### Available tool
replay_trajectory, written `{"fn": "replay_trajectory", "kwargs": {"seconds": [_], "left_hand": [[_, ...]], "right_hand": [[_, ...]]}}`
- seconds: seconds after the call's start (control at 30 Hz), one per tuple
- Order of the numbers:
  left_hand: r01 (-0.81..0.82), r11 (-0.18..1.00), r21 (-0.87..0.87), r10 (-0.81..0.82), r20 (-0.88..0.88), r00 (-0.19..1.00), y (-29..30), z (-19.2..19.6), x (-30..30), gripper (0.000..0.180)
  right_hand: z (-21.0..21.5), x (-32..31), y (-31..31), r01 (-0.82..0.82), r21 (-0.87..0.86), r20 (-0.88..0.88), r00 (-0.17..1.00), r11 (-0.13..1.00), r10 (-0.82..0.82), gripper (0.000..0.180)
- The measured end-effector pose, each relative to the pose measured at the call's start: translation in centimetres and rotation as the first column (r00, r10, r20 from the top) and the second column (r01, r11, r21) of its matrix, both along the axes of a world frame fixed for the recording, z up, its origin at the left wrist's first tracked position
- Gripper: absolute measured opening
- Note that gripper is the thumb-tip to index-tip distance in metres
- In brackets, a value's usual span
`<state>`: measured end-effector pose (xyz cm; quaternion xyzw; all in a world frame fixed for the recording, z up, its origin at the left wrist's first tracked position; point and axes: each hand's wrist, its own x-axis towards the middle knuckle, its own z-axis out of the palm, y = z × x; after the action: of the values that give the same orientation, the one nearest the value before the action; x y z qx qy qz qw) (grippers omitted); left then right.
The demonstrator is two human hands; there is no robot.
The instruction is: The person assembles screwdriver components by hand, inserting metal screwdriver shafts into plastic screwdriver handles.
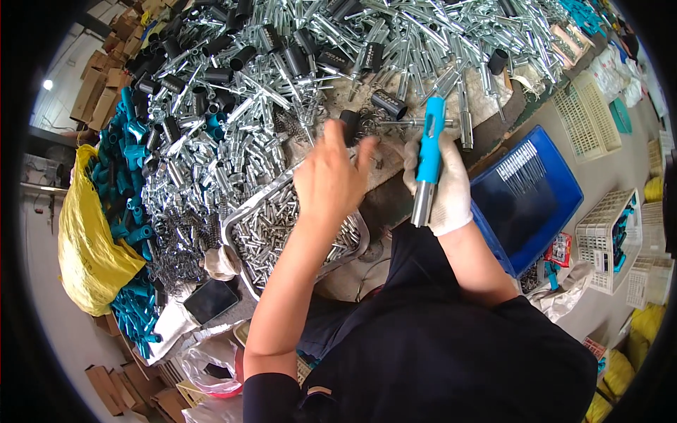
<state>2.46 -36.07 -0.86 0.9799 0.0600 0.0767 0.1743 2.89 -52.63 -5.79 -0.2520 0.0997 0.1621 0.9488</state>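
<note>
My right hand (pixel 451 185), in a white glove, grips a teal tubular tool body (pixel 430 144). A shiny metal sleeve (pixel 422 203) sticks out of its lower end, toward me. Bare and slightly blurred, my left hand (pixel 330 173) is over the near edge of the workbench, thumb and forefinger apart. Just beyond those fingers is a black cylindrical sleeve (pixel 349 121); whether they touch it I cannot tell. Small springs (pixel 368 120) lie beside it. Under my left forearm, a metal tray (pixel 236 224) holds many short metal pins (pixel 271 233).
Metal rods (pixel 416 42) and black sleeves (pixel 296 60) heap the far bench. Teal parts (pixel 123 176) and a yellow sack (pixel 92 247) line the left, with a phone (pixel 211 302) nearby. A blue tray (pixel 518 218) holds a row of metal pieces; crates (pixel 606 240) stand at right.
</note>
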Motion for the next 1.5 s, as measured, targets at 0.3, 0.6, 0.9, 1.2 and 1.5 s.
{"fn": "replay_trajectory", "kwargs": {"seconds": [0.3, 0.6, 0.9, 1.2, 1.5], "left_hand": [[-0.038, 0.996, -0.082, 0.054, 0.213, 0.976, 3.0, -2.7, 1.4, 0.038], [0.027, 0.65, -0.759, 0.074, 0.099, 0.992, 4.7, 2.2, -6.2, 0.031], [0.204, 0.78, -0.592, -0.267, -0.02, 0.964, 5.0, 2.7, -7.6, 0.022], [0.063, 0.985, -0.158, -0.105, -0.269, 0.958, 1.1, 4.9, -4.5, 0.045], [-0.306, 0.906, 0.291, 0.371, -0.201, 0.907, 7.1, -1.5, 5.4, 0.043]], "right_hand": [[-1.1, -1.2, 0.6, -0.179, -0.24, -0.003, 0.983, 0.954, 0.183, 0.036], [0.6, -1.7, 0.3, -0.355, -0.438, 0.154, 0.875, 0.826, 0.458, 0.035], [3.2, -4.2, 0.7, -0.743, -0.457, 0.021, 0.541, 0.489, 0.841, 0.028], [1.1, -3.3, 2.7, 0.02, -0.869, 0.337, 0.755, 0.494, 0.562, 0.053], [0.9, -1.5, 2.9, -0.289, -0.716, 0.096, 0.861, 0.636, 0.499, 0.033]]}}
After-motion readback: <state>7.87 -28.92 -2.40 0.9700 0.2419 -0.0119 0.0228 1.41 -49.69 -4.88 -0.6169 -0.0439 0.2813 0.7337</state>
